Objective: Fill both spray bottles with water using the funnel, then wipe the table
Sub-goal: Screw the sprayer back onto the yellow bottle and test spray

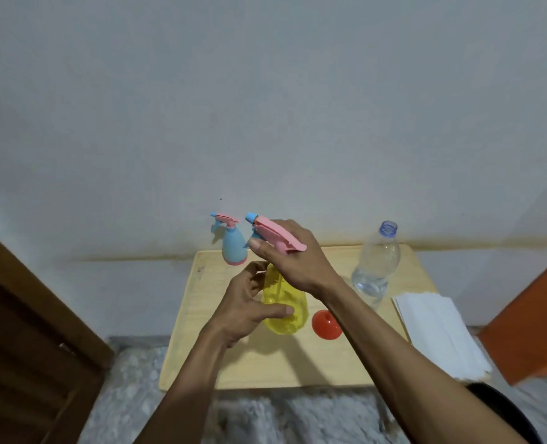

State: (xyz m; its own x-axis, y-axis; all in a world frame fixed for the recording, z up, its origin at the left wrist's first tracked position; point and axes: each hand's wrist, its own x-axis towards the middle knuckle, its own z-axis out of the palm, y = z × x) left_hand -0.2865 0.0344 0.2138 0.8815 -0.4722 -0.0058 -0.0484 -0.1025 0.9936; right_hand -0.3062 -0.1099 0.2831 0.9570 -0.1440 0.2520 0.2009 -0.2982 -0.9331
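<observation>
Left hand (245, 307) curled in a grip with thumb extended, right hand (293, 256) above it, fingers (259, 246) clasped

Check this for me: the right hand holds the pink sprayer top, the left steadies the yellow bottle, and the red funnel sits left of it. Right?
Not quite. In the head view the red funnel sits to the right of the yellow bottle, not left. The right hand does hold the pink sprayer top, and the left hand steadies the bottle.

two spray bottles (233, 243) (285, 310), one funnel (326, 324), one water bottle (376, 267)
</observation>
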